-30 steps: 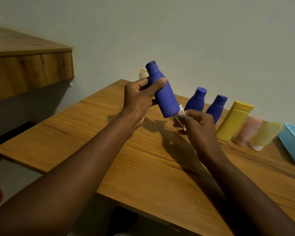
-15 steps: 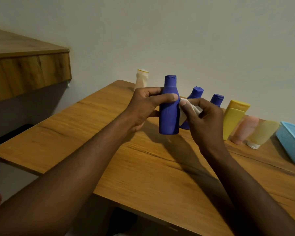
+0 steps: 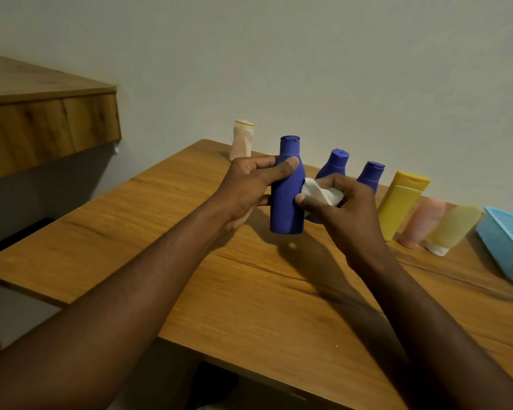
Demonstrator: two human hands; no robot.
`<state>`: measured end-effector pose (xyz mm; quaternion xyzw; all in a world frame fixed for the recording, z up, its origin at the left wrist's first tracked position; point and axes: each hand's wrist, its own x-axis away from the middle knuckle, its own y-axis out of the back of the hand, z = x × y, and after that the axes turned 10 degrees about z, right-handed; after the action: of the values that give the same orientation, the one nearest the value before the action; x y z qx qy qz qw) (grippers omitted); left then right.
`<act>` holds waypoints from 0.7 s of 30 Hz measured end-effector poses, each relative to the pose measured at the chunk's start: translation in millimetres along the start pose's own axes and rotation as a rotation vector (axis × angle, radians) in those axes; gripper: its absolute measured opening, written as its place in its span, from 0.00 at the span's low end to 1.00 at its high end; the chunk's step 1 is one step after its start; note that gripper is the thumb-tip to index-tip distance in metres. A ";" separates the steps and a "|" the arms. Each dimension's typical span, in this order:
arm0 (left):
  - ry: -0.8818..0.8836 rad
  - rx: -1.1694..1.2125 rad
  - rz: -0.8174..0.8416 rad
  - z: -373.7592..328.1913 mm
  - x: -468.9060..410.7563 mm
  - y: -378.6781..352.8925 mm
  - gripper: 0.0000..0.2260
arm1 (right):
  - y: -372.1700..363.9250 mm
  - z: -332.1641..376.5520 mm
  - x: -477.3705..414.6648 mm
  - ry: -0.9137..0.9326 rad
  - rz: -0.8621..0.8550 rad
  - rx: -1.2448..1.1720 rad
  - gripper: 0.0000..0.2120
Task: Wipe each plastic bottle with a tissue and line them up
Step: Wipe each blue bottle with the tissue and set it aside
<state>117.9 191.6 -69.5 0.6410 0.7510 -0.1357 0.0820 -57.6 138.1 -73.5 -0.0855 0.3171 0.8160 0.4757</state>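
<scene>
Curled round the upright blue bottle at frame centre, my left hand held it over the wooden table; my right hand pinched a white tissue against its smooth side. Pale wall behind.

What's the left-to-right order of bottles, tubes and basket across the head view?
cream bottle → tall blue bottle → second blue bottle → third blue bottle → yellow tube → pink tube → pale yellow tube → blue basket. The tissue is skipped: it overlaps the blue bottles.
</scene>
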 end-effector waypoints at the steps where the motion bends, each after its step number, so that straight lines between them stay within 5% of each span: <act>1: 0.008 0.009 -0.008 -0.3 0.1 0.7 0.13 | 0.7 -0.8 0.2 -0.013 0.043 0.021 0.12; 7: 0.055 0.096 -0.058 -3.0 -0.4 1.7 0.12 | -3.9 2.1 3.5 0.032 0.255 0.213 0.09; 15: 0.097 0.065 0.037 -2.0 1.3 -2.4 0.10 | -6.1 9.7 2.2 0.215 0.029 0.271 0.10; 21: 0.042 0.017 0.065 1.1 2.2 -2.3 0.11 | -2.3 8.8 1.6 0.131 -0.083 0.173 0.07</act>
<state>115.2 193.1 -71.0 0.6685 0.7301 -0.1261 0.0651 -55.1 145.4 -68.4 -0.1102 0.4127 0.7580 0.4929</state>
